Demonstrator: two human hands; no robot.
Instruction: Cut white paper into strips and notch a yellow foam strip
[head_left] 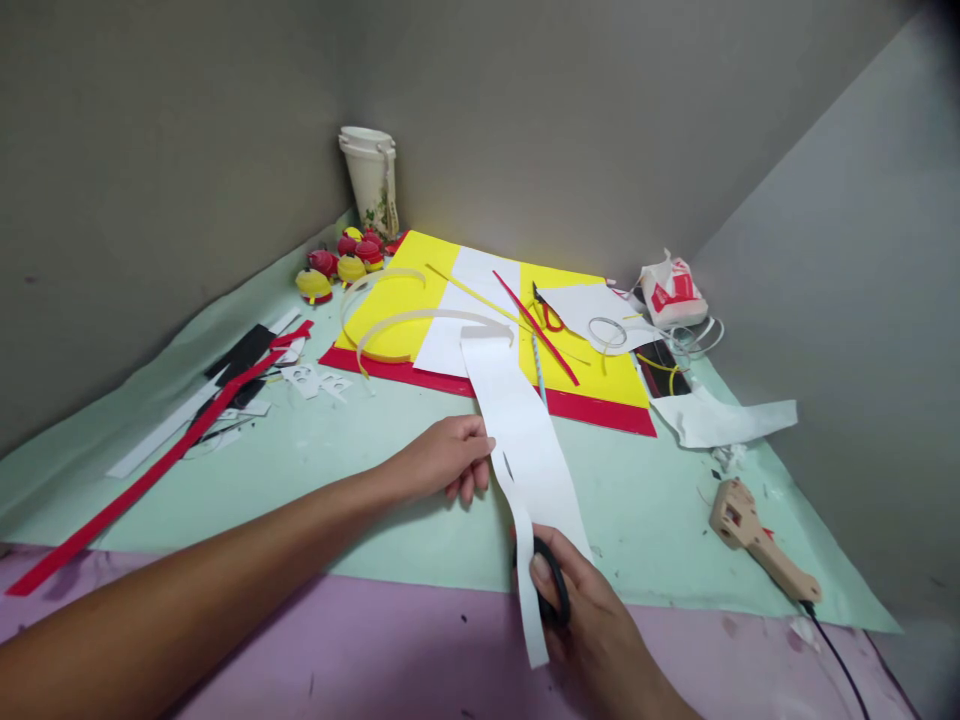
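Note:
My left hand (454,458) pinches the left edge of a long white paper sheet (536,440) between thumb and fingers. My right hand (581,600) is closed on black-handled scissors (553,580), whose blades are mostly hidden by the paper. A narrow white strip (529,610) is partly cut along the sheet's left side and hangs toward me over the scissors; it is still joined farther up. The sheet's far end rests on a yellow, white and red panel (600,375).
A glue gun (761,540) lies on the right. Red strips (161,475) and paper scraps lie left. Small red and yellow lantern-like pieces (351,268) sit near a white cup (369,180). Orange-handled pliers (551,318) and a tissue pack (671,290) are at the back right.

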